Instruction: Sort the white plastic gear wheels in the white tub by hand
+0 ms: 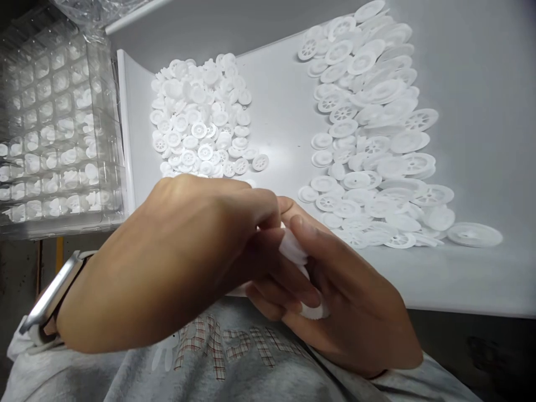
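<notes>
White round-edged plastic pieces (315, 311) are clasped between left hand (201, 240) and right hand (349, 279), probably for steadiness, over a straight-sided white plastic tray's (280, 111) near edge.

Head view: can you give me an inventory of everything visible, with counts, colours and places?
Small discs: many, white, heap left of centre
Larger discs: many, white, spread right of centre
Held pieces: count unclear, white, between the hands
Work surface: one, white, beneath both heaps
Compartment tray: at least one, clear, far left, white pieces inside
Plastic wrap: count unclear, clear, top left
Yellow strip: one, lower left
Shirt: one, grey, bottom
Watch: one, silver, left wrist
Left hand: one, bare, centre
Right hand: one, bare, right of it
</notes>
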`<move>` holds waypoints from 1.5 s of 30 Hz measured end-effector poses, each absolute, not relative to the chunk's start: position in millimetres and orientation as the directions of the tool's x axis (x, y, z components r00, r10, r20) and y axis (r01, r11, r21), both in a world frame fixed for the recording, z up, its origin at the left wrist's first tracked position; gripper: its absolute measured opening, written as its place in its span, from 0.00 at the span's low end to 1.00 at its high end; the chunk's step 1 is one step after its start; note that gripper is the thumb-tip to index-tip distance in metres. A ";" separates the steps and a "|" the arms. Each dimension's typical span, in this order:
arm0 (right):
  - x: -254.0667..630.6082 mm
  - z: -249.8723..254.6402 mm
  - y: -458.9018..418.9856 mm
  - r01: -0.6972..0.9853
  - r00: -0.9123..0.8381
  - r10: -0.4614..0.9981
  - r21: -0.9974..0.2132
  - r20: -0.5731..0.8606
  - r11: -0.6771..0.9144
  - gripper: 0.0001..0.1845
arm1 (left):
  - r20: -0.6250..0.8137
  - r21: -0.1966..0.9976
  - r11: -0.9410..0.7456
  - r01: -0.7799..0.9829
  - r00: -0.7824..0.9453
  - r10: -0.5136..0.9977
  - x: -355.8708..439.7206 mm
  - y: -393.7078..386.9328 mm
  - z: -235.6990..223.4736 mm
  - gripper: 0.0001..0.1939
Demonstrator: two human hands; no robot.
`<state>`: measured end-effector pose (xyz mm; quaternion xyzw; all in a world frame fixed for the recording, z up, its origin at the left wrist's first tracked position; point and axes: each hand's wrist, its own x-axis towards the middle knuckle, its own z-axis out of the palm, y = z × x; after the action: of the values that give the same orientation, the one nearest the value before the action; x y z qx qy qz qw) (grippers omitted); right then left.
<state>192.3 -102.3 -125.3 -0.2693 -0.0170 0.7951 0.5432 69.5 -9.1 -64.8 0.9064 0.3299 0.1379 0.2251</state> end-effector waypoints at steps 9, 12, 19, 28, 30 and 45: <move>208.9 -131.9 -102.9 -0.806 -0.421 0.849 -0.299 -0.319 -0.512 0.08 | -0.069 0.687 -0.510 0.517 0.745 0.663 54.6 -13.0 -70.8 0.03; 207.7 -132.6 -101.4 -0.807 -0.426 0.848 -0.291 -0.314 -0.513 0.08 | -0.059 0.746 -0.469 0.473 0.748 0.661 55.2 -15.6 -68.5 0.03; 195.3 -138.6 -99.5 -0.835 -0.318 0.909 -0.375 -0.271 -0.404 0.08 | -0.254 0.885 -0.196 0.422 0.791 0.557 60.4 -9.6 -63.6 0.07; 189.1 -141.7 -102.2 -0.851 -0.205 0.926 -0.409 -0.318 -0.329 0.07 | -0.377 0.793 -0.193 0.577 0.715 0.589 72.2 -7.2 -61.5 0.11; 188.6 -141.4 -102.4 -0.851 -0.192 0.927 -0.416 -0.323 -0.321 0.07 | -0.410 0.792 -0.155 0.591 0.702 0.583 73.7 -7.0 -63.3 0.13; 190.4 -141.3 -103.3 -0.828 -0.193 0.913 -0.439 -0.359 -0.348 0.08 | -0.493 0.834 0.040 0.550 0.710 0.503 74.9 -5.5 -66.8 0.15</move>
<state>190.4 -103.3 -141.3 -0.2879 -0.0737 0.7688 0.5662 74.9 -5.5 -66.8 0.6927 0.3802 -0.0193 0.6126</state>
